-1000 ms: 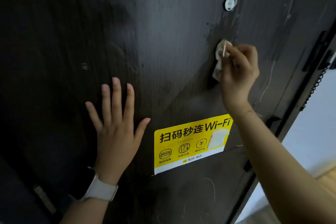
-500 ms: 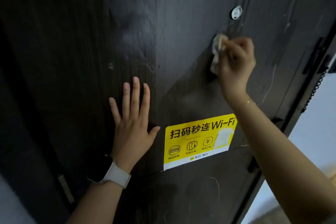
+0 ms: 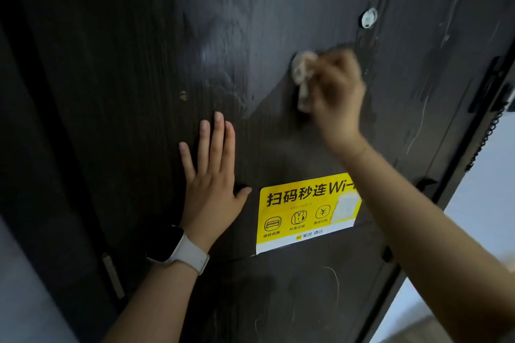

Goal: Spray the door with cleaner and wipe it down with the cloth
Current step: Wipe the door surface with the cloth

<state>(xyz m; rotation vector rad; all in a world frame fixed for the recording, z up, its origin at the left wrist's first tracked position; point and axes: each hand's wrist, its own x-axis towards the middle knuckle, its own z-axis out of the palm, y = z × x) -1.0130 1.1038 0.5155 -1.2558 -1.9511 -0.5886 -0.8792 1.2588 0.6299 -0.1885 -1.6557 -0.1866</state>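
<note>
A dark wood-grain door fills the view, with wet smears across its upper middle. My right hand grips a small crumpled white cloth and holds it against the door, just below a round peephole; the hand is blurred. My left hand lies flat on the door with fingers straight, left of a yellow Wi-Fi sticker. A white-strapped watch sits on the left wrist. No spray bottle is in view.
The door's right edge runs diagonally, with dark hardware and a chain near it. Beyond the edge is a pale wall and a bit of floor. A metal hinge plate shows at the lower left.
My right hand has worked the cloth slightly left and up on the door below the peephole. The camera view shifted left, so the left hand, still flat, sits further right in the frame.
</note>
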